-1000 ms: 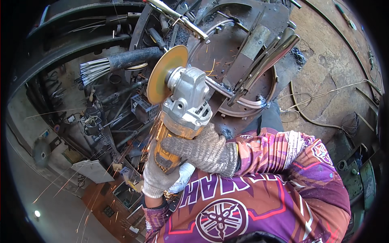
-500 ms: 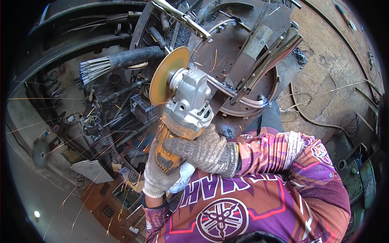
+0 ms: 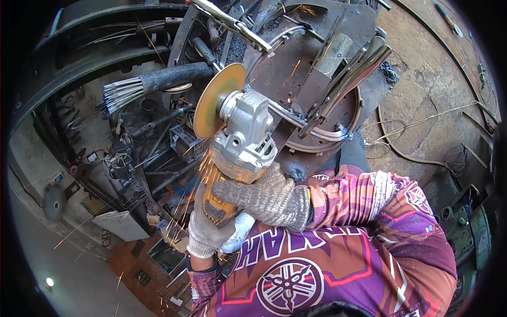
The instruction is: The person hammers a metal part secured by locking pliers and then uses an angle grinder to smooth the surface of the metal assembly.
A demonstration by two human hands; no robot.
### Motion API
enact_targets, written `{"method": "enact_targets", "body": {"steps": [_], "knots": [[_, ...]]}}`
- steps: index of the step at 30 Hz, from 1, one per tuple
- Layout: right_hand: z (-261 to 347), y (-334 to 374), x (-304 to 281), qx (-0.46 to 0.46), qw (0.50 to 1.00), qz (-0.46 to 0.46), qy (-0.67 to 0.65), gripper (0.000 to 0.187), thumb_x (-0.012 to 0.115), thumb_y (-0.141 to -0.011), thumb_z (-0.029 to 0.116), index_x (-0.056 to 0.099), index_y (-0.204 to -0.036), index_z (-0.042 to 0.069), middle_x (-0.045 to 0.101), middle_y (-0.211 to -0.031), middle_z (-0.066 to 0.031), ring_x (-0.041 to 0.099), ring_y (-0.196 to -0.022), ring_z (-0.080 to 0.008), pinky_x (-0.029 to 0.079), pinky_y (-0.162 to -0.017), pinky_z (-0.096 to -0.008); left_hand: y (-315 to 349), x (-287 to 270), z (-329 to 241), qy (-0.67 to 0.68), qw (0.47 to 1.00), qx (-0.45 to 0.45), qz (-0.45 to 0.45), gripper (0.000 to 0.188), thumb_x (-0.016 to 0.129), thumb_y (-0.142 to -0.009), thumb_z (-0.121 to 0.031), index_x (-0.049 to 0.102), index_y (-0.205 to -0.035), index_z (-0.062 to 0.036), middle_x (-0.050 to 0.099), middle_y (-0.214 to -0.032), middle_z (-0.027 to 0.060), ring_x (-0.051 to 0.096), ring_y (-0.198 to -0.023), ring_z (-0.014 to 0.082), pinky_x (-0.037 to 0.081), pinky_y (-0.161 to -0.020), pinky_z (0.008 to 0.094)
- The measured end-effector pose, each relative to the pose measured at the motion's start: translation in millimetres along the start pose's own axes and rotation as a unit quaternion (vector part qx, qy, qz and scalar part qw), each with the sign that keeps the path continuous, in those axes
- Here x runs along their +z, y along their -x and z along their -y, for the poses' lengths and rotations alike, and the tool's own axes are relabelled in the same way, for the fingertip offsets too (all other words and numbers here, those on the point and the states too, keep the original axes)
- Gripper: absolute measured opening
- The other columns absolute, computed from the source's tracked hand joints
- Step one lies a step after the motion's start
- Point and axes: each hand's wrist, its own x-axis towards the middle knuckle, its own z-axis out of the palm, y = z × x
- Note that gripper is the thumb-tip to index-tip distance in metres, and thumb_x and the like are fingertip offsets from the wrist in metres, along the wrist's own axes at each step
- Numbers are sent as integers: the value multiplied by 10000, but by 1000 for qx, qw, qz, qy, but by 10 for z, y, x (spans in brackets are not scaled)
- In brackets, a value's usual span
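Both my gloved hands hold an angle grinder (image 3: 247,124) with a yellow-and-grey body. My left hand (image 3: 207,230), in a pale knit glove, is wrapped round the rear of the body. My right hand (image 3: 266,199), in a darker grey glove, grips the body just behind the metal head. The grinder's tan disc (image 3: 214,103) stands on edge beside a round metal frame (image 3: 338,134) made of bent rod. Sparks stream down past my left hand. The disc hides the exact point of contact. Locking pliers (image 3: 346,87) clamp the frame, and another pair (image 3: 232,24) lies across the far side.
A dark tube holding welding rods (image 3: 158,83) lies left of the disc. The frame rests on a dark metal plate (image 3: 311,58). Cables (image 3: 406,153) run over the floor at right. Tools, metal parts and a white panel (image 3: 121,224) crowd the lower left.
The grinder has shifted very slightly left. The sparks, wide-spread to the left before, now pour more densely and steeply down past my left hand. Both grips are the same.
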Motion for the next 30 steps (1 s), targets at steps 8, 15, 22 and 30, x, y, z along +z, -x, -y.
{"method": "enact_targets", "body": {"steps": [8, 15, 22, 30], "knots": [[-30, -19, -22, 18, 1000, -13, 10, 569, 831, -847, 117, 566, -1344, 39, 658, -1260, -97, 639, -1148, -191, 562, -973, -366, -53, -1, -108, 16, 1000, 22, -11, 886, 777, -668, -97, 352, -1422, 88, 618, -1252, 230, 665, -1124, 357, 524, -959, 416], [20, -18, -22, 19, 1000, -18, 1, 581, 843, -836, 124, 571, -1343, 46, 648, -1279, -95, 633, -1155, -188, 557, -973, -367, -39, 66, 130, -48, 991, 120, -37, 963, 821, -699, -140, 300, -1465, 121, 666, -1173, 290, 714, -1013, 418, 581, -838, 449], [61, 23, 32, -2, 990, 51, 133, 610, 865, -822, 189, 574, -1341, 55, 649, -1280, -86, 629, -1166, -186, 538, -998, -363, 87, 129, 289, -7, 995, 92, -36, 977, 824, -690, -134, 282, -1452, 149, 635, -1204, 309, 704, -1029, 420, 574, -862, 446], [-41, 29, -3, 17, 998, 23, 65, 627, 876, -812, 185, 570, -1344, 56, 651, -1269, -91, 635, -1156, -182, 551, -990, -347, 113, 154, 245, -29, 992, 122, -25, 943, 802, -711, -110, 267, -1436, 167, 640, -1197, 283, 708, -1023, 400, 580, -849, 422]]}}
